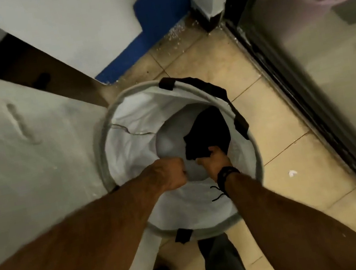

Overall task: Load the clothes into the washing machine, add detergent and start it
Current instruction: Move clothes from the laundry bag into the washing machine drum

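Right hand (215, 160) is gripping a crumpled black garment (207, 132) inside the white laundry hamper (127, 148); left hand (171, 172) is fisted, contents hidden. Garment type unclear.

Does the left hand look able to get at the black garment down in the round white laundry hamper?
Probably yes. The left hand is already inside the hamper's open top, beside the black garment that the right hand grips; nothing lies between.

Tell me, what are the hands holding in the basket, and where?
The right hand grips the black cloth by its lower edge, inside the laundry basket. The left hand is a closed fist; nothing shows in it.
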